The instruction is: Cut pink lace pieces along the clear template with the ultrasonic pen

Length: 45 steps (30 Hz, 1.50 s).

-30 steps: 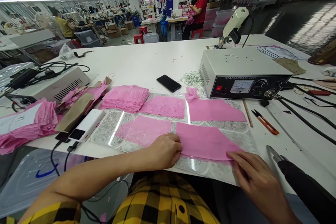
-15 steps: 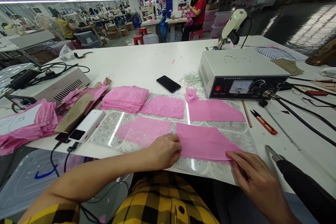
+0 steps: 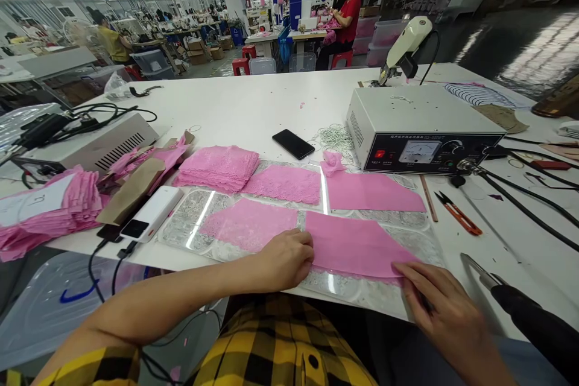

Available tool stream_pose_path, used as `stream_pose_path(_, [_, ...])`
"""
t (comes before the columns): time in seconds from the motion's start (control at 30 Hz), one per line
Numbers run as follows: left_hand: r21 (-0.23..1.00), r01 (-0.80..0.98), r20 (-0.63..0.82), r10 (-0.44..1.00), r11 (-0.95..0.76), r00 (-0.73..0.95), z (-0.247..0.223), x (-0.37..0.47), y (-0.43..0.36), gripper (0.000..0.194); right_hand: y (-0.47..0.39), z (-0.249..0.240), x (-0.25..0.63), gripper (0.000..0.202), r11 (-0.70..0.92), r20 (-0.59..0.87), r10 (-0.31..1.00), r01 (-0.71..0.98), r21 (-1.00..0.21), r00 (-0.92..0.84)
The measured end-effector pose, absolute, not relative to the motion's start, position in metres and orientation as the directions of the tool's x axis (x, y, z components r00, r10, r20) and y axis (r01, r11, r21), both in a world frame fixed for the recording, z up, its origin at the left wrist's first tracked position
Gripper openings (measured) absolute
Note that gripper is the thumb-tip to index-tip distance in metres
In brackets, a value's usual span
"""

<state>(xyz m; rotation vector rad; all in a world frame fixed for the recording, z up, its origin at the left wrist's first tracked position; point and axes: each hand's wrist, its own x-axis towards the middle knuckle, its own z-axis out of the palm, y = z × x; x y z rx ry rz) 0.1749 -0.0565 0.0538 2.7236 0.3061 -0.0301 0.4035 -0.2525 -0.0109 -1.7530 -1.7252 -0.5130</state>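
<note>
A plain pink fabric panel point(image 3: 353, 244) lies on a clear patterned template sheet point(image 3: 187, 220) at the table's front edge. My left hand point(image 3: 289, 259) is curled at the panel's lower left corner, fingertips pinched on its edge and partly hidden. At the lower right tip, my right hand point(image 3: 441, 298) pinches the fabric between fingers and thumb. Left of the panel is a pink lace piece point(image 3: 253, 226). Behind these lie another lace piece point(image 3: 289, 184) and a second plain panel point(image 3: 375, 192), with a crumpled pink scrap point(image 3: 332, 164) at its corner.
A grey control box point(image 3: 420, 126) with a dial stands at the back right. Orange thread snips point(image 3: 459, 214) and a black-handled tool point(image 3: 525, 307) lie on the right. A phone point(image 3: 293, 143), a lace stack point(image 3: 217, 169), a white power bank point(image 3: 154, 214) and a labelled pink bundle point(image 3: 49, 208) are also here.
The camera view has shifted slightly. Both hands stay at the same corners of the pink panel, and the fabric pieces keep their places.
</note>
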Motion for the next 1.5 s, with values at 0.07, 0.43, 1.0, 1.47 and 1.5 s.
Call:
stream_pose_path(0.07, [0.398,0.220,-0.072,0.209,-0.890,0.975,0.0535,0.1760,-0.0546,0.015,-0.2524,-0.0108,0.4035,0.028,0.047,0.662,0.746,0.984,-0.170,0.079])
stream_pose_path(0.43, [0.445,0.243,-0.111,0.216,-0.862,0.970,0.0563,0.1811,-0.0505,0.019,-0.2528,-0.0075,0.4031,0.024,0.043,0.658,0.749,0.987,-0.158,0.072])
stream_pose_path(1.0, [0.397,0.210,-0.102,0.185,-0.894,0.977,0.0547,0.1773,-0.0535,0.013,-0.2524,-0.0070,0.4029,0.024,0.036,0.658,0.751,0.989,-0.141,0.066])
stream_pose_path(1.47, [0.423,0.209,-0.111,0.179,-0.882,0.978,0.0559,0.1781,-0.0502,0.013,-0.2527,-0.0078,0.4034,0.026,0.034,0.660,0.746,0.984,-0.175,0.092])
stream_pose_path(1.5, [0.419,0.207,-0.111,0.177,-0.884,0.978,0.0558,0.1777,-0.0506,0.012,-0.2527,-0.0082,0.4034,0.026,0.035,0.658,0.747,0.983,-0.181,0.095])
